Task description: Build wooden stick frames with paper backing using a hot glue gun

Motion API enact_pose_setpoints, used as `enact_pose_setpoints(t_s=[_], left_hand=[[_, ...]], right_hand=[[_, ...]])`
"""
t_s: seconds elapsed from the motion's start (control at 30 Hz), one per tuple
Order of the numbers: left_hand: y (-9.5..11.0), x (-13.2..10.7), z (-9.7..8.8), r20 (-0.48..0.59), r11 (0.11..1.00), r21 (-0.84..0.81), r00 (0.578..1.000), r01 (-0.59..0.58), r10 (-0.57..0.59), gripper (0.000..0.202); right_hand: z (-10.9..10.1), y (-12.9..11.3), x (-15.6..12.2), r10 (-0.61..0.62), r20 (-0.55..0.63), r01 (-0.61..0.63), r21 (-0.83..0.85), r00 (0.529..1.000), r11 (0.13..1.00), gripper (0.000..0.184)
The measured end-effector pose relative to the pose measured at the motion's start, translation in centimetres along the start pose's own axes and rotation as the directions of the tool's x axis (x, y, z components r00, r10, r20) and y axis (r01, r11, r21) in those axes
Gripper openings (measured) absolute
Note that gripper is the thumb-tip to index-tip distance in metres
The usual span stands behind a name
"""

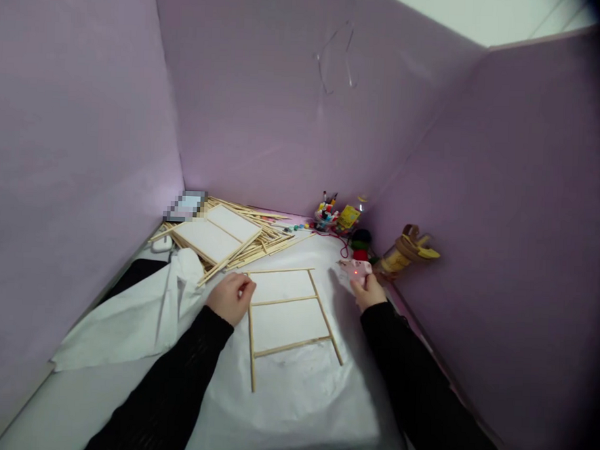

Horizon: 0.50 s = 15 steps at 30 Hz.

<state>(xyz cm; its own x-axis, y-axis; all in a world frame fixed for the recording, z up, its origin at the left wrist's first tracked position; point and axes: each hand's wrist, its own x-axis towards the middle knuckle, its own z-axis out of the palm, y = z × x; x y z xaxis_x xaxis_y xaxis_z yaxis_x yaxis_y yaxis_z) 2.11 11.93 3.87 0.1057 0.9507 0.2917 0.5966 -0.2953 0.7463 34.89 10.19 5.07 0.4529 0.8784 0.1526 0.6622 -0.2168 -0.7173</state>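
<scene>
A frame of thin wooden sticks [296,345] lies flat before me, with two long side sticks and several crosspieces. White paper panels [289,320] show between its sticks. At the frame's upper left corner, my left hand [228,299] has its fingers curled in a pinch; what they hold, if anything, is hidden. My right hand [370,293] is closed around a pink glue gun [357,271] with a small red light. The glue gun is held to the right of the frame, apart from it, pointing away to the left.
A second stick frame with white panels [225,232] rests on a pile of wooden sticks [270,247]. Crumpled white cloth [124,330] lies left. At the back stand a cup of pens [326,214] and yarn balls [361,240]; a basket-like holder [402,255] leans right. Purple walls [284,119] enclose the table.
</scene>
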Motion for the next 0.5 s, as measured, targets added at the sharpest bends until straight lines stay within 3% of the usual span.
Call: enact_pose_setpoints(t_s=[0.07,0.1,0.17,0.2,0.23,0.33,0.4,0.5], left_hand=[[1.9,-1.1,0.6,0.206,0.924,-0.340,0.973,0.175,-0.109,0.021],[2.8,-1.7,0.8,0.379,0.795,-0.515,0.917,0.322,-0.126,0.022],[4.4,-2.8,1.3,0.632,0.428,-0.698,0.775,0.574,-0.009,0.034],[5.0,-3.2,1.5,0.684,0.258,-0.717,0.726,0.648,0.077,0.039],[5.4,-3.6,1.6,0.695,0.118,-0.719,0.704,0.685,0.145,0.043],[5.6,-3.9,1.4,0.649,-0.133,-0.730,0.741,0.671,0.174,0.042],[5.2,-3.8,1.2,0.628,-0.208,-0.742,0.769,0.637,0.117,0.040],[4.7,-3.5,0.9,0.628,-0.259,-0.739,0.775,0.622,0.069,0.038]], right_hand=[[0.2,-1.2,-2.2,-0.021,0.055,0.013,0.143,0.998,0.990,0.025],[0.3,-1.8,-3.5,-0.052,0.100,0.021,0.289,0.994,0.957,0.027],[0.5,-3.3,-6.3,-0.120,0.191,0.016,0.474,0.974,0.880,0.029],[0.7,-4.0,-7.7,-0.138,0.193,0.021,0.509,0.972,0.860,0.029],[0.9,-4.7,-8.9,-0.152,0.198,0.024,0.532,0.968,0.847,0.029],[1.5,-6.4,-11.1,-0.165,0.228,0.009,0.561,0.960,0.828,0.037],[1.9,-6.9,-11.5,-0.167,0.244,-0.001,0.567,0.955,0.823,0.042],[2.3,-7.0,-11.4,-0.161,0.250,-0.010,0.567,0.955,0.824,0.042]])
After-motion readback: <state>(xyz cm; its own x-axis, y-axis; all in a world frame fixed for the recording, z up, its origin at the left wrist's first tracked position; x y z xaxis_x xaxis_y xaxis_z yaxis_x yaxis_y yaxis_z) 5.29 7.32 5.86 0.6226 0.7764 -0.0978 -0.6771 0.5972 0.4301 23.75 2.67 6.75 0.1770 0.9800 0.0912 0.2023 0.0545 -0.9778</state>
